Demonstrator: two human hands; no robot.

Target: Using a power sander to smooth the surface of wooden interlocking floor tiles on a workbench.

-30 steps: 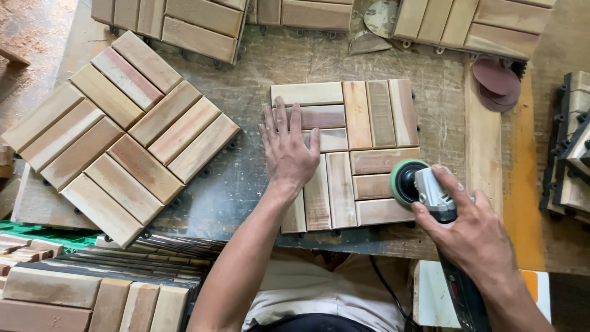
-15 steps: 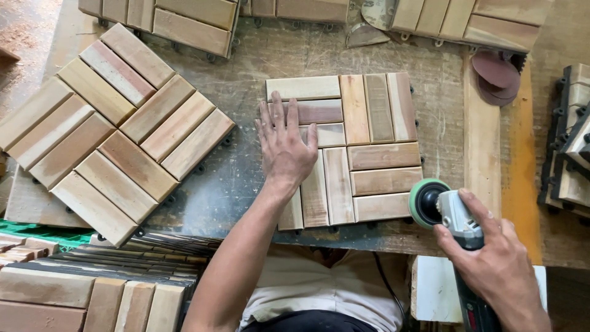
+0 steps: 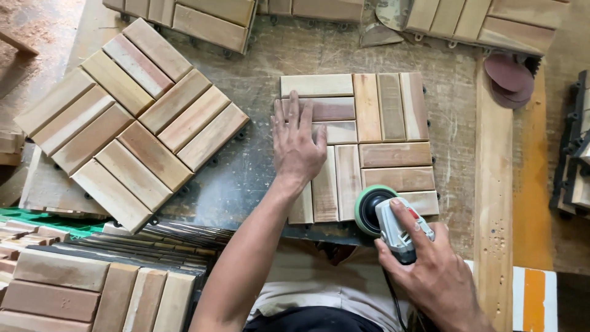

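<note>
A square wooden slat tile (image 3: pixel 381 132) lies on the dusty workbench (image 3: pixel 264 67) in front of me. My left hand (image 3: pixel 298 144) rests flat on the tile's left part, fingers spread, pressing it down. My right hand (image 3: pixel 436 270) grips a grey electric disc sander (image 3: pixel 384 218) with a green-rimmed pad. The pad sits on the tile's near edge, at the lower middle.
A second slat tile (image 3: pixel 132 120) lies turned at an angle on the left. More tiles line the far edge (image 3: pixel 203 18) and stack at the lower left (image 3: pixel 92 289). Round sanding discs (image 3: pixel 509 77) lie at the right by a wooden plank (image 3: pixel 495 203).
The sander has moved left along the tile's near edge, from off the right corner to the lower middle. My left hand has stayed flat on the tile.
</note>
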